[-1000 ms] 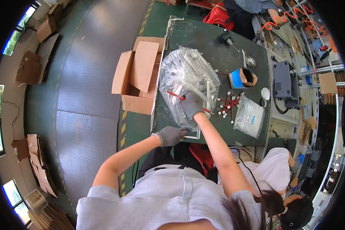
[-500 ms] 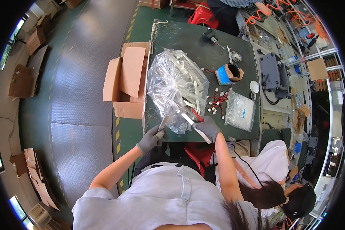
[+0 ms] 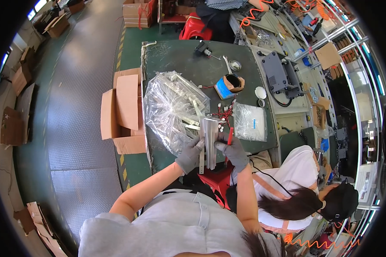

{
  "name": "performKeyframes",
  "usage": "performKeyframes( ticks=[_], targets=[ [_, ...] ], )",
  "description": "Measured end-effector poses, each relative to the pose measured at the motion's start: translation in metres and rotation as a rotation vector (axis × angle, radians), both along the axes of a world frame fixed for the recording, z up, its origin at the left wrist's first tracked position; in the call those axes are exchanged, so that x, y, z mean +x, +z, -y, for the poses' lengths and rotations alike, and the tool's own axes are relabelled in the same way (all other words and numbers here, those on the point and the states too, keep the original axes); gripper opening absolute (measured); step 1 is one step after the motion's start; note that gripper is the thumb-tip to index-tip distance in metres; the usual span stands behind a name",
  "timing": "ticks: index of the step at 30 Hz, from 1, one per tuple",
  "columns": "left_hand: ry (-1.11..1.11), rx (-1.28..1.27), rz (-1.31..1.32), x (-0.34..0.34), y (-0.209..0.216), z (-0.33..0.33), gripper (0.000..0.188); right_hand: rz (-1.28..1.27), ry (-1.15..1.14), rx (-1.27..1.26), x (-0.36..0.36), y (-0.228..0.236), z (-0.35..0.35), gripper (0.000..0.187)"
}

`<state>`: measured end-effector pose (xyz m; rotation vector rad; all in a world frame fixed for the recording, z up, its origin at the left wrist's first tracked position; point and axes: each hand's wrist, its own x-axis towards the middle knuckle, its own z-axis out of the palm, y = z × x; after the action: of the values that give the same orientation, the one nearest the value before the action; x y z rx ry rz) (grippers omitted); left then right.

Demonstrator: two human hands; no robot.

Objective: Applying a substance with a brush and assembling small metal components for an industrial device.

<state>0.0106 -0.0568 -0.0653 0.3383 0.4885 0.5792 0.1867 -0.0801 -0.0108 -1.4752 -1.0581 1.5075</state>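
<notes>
Looking stiff and slick, metal strips are clasped by left hand and right hand. Mid-length grip is advised.

1. Left grip: gray-gloved, curled, at the desk's near edge.
2. Right grip: gray-gloved, curled, facing the left one.
3. Bare left forearm slants rightward; bare right forearm points nearly straight ahead.
</notes>
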Motion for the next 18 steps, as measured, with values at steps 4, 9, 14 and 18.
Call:
performKeyframes(
  ticks=[4, 9, 14, 18],
  targets=[
    [0.129, 0.137, -0.196, 0.02, -0.002, 0.005, 0.041, 0.24, -0.02, 0.17, -0.006, -0.009, -0.003, 0.029],
    [0.113, -0.006, -0.269, 0.034, 0.024, -0.011, 0.038, 0.649, -0.184, 0.181, -0.019, -0.015, -0.011, 0.028],
    [0.203, -0.086, -0.367, 0.066, -0.003, -0.032, 0.036, 1.285, -0.349, 0.138, -0.051, -0.024, -0.025, 0.02],
    [0.201, -0.136, -0.282, 0.064, -0.003, -0.045, 0.042, 1.389, -0.245, 0.218, -0.038, -0.027, -0.043, 0.026]
  ],
)
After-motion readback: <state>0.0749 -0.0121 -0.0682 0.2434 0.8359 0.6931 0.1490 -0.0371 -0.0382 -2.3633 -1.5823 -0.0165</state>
